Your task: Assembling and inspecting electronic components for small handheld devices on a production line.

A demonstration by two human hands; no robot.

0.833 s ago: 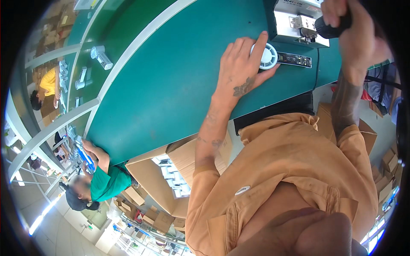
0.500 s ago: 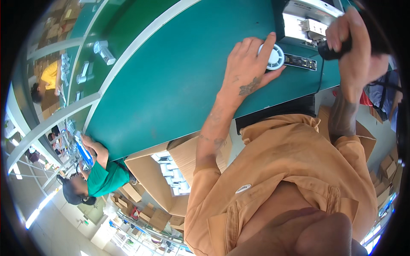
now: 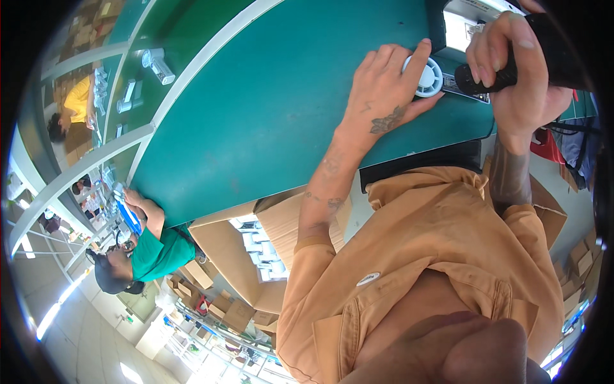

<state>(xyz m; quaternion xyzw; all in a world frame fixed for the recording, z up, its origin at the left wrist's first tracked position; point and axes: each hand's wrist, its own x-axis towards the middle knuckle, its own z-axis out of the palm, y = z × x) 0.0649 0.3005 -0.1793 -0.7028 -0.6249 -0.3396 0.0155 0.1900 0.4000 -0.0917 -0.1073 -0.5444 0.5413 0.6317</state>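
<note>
The left hand (image 3: 387, 83) grasps a pale, round, slotted plastic piece (image 3: 430, 78) joined by a narrow dark circuit-board strip (image 3: 453, 85) on the teal tabletop (image 3: 275, 128), while the right hand (image 3: 521, 77) grips a black rounded handheld tool (image 3: 469, 79) nearby. From where I stand, contact is unclear; this looks like a positioning step, the next move calling for steadiness and careful alignment.

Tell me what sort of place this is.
Most likely a factory assembly workshop. The signs: a long green bench, an open carton holding rows of similar pale parts, and people in green and yellow off to the left.
</note>
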